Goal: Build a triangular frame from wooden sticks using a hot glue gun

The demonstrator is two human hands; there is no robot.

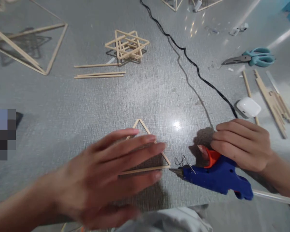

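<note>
A small triangle of thin wooden sticks lies on the table near the front edge. My left hand is spread over its left part, fingers apart, hiding much of that side; whether the fingers touch the sticks is unclear. My right hand is wrapped round the handle of a blue glue gun with an orange trigger. The gun's metal nozzle points left at the triangle's right corner, very close to it. A clear glue stick comes out of the gun's back end.
On the grey table are a wooden star structure, loose sticks, a large stick frame, a black cable, teal scissors, a white case and a pile of sticks.
</note>
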